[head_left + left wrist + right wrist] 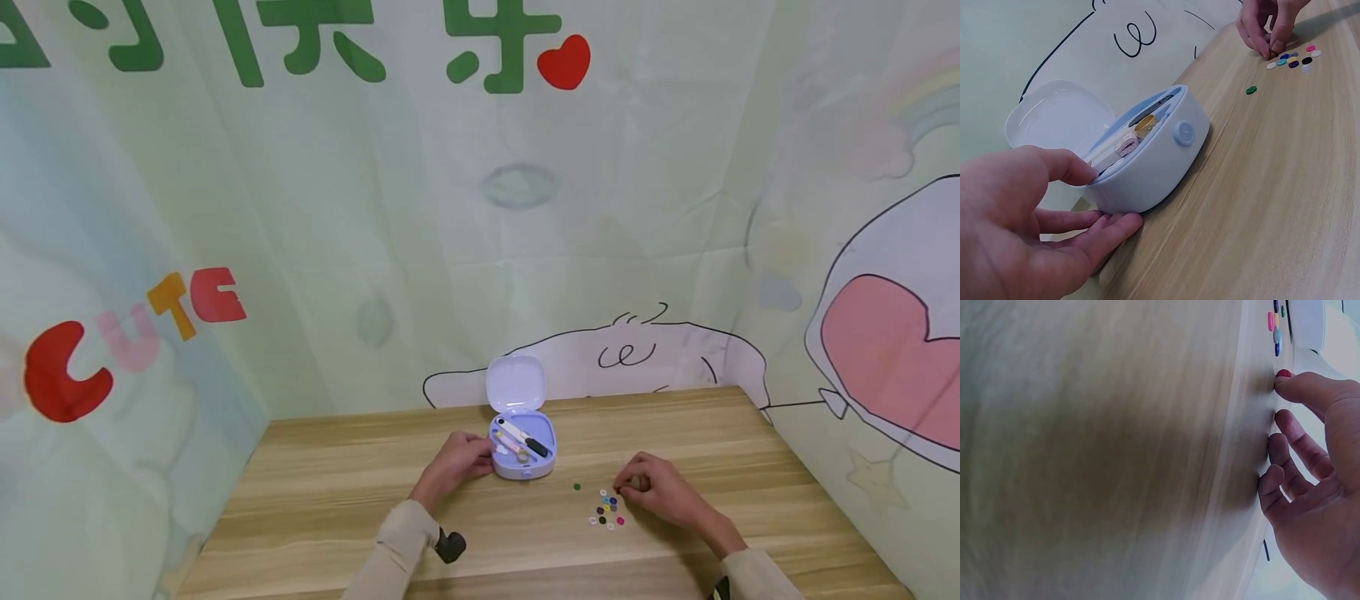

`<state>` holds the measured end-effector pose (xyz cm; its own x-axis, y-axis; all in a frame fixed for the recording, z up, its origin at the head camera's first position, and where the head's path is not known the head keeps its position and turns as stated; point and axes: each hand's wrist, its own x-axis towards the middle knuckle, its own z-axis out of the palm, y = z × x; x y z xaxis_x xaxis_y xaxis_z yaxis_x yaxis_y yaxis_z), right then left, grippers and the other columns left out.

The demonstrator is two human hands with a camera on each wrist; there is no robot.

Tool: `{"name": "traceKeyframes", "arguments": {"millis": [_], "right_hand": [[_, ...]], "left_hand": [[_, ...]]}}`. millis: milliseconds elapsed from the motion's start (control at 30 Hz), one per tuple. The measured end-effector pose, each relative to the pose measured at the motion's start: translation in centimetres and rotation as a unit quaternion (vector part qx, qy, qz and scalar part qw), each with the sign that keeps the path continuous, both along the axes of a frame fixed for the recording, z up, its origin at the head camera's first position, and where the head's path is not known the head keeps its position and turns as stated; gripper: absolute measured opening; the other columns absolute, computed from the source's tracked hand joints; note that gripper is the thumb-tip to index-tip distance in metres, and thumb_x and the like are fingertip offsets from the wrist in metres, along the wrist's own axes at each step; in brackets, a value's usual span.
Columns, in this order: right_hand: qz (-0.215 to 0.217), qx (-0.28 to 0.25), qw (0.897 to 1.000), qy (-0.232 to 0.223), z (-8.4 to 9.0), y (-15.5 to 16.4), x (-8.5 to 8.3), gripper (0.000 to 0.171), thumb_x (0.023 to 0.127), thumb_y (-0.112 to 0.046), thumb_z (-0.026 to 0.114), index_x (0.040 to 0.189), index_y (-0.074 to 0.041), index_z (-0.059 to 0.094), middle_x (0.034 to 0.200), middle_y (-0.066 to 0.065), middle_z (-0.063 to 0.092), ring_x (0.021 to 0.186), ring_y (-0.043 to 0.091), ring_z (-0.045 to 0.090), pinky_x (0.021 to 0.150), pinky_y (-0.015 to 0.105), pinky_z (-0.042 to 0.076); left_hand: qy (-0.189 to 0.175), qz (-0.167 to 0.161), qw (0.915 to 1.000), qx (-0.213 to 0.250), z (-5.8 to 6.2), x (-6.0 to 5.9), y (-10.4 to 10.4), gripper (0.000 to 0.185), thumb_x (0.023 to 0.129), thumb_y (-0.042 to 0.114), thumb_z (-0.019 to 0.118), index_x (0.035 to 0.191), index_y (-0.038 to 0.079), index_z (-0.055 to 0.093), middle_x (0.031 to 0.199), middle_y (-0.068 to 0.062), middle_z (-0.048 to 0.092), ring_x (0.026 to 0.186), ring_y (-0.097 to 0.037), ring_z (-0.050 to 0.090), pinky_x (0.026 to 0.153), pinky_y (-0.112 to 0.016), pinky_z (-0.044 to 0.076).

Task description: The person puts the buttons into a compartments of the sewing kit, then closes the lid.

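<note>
Lilac sewing case (522, 454), lid up: my left grip (453, 462) curls round its left side. Right grip (660, 492) pinches a red button (1283, 374) beside the button pile (607, 508) on the worktop (337, 500).

Count: one sewing kit case (522, 446), lid open, on one wooden table (337, 492). Loose buttons (608, 508): roughly a dozen in one cluster, exact number not readable at this size, plus one green button (577, 487) lying apart. Inside the case: one pair of black-handled scissors (525, 439) and one small thread spool (1127, 145); other contents too small to count. Two hands in view: left hand (454, 463), right hand (662, 492).
</note>
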<state>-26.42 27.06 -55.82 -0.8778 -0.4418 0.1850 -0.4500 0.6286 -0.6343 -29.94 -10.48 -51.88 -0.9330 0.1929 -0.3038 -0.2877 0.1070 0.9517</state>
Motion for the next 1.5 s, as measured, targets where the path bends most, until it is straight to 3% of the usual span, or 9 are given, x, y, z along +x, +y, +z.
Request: {"name": "traceKeyframes", "arguments": {"millis": [200,433,900,1267,1500], "right_hand": [[-0.001,-0.001,1.000,-0.002,0.0,0.0,0.1,0.014,0.091,-0.008,0.078,0.097,-0.020,0.078,0.098,-0.005,0.062,0.075,0.008,0.049,0.060,0.022,0.045],[0.000,-0.002,1.000,-0.001,0.2,0.1,0.1,0.013,0.092,-0.008,0.077,0.099,-0.019,0.079,0.097,-0.006,0.062,0.077,0.007,0.050,0.061,0.022,0.046],[-0.002,0.009,1.000,-0.015,1.1,-0.2,-1.3,0.010,0.096,-0.010,0.072,0.101,-0.017,0.076,0.092,-0.008,0.067,0.079,0.008,0.057,0.066,0.024,0.053],[-0.027,-0.039,0.996,-0.080,2.2,-2.1,-2.9,0.012,0.101,-0.020,0.067,0.105,-0.013,0.077,0.097,-0.001,0.070,0.083,0.017,0.059,0.068,0.026,0.054],[-0.060,-0.108,0.982,-0.142,3.6,-4.3,-4.4,0.023,0.104,-0.026,0.065,0.114,-0.007,0.075,0.107,0.010,0.072,0.088,0.025,0.060,0.071,0.032,0.055]], "left_hand": [[-0.004,0.000,1.0000,0.008,-0.1,-0.1,-0.1,0.024,0.096,0.004,0.061,0.113,-0.013,0.063,0.098,-0.015,0.067,0.084,-0.018,0.064,0.082,-0.030,0.064],[-0.008,0.000,0.9999,0.014,0.0,0.0,0.1,0.027,0.096,0.005,0.060,0.115,-0.015,0.061,0.102,-0.017,0.068,0.085,-0.019,0.065,0.084,-0.033,0.064],[-0.005,0.004,0.9998,0.021,-0.2,-0.4,0.3,0.026,0.095,0.003,0.060,0.114,-0.015,0.061,0.101,-0.017,0.068,0.085,-0.018,0.066,0.087,-0.035,0.063],[-0.002,0.013,0.9998,0.018,-0.4,-0.1,0.4,0.027,0.094,0.003,0.058,0.114,-0.015,0.061,0.100,-0.016,0.066,0.084,-0.018,0.065,0.086,-0.034,0.063],[-0.017,0.018,0.9996,0.012,-0.4,-0.2,0.3,0.023,0.093,0.004,0.058,0.109,-0.012,0.062,0.098,-0.014,0.065,0.084,-0.018,0.062,0.085,-0.032,0.063]]}}
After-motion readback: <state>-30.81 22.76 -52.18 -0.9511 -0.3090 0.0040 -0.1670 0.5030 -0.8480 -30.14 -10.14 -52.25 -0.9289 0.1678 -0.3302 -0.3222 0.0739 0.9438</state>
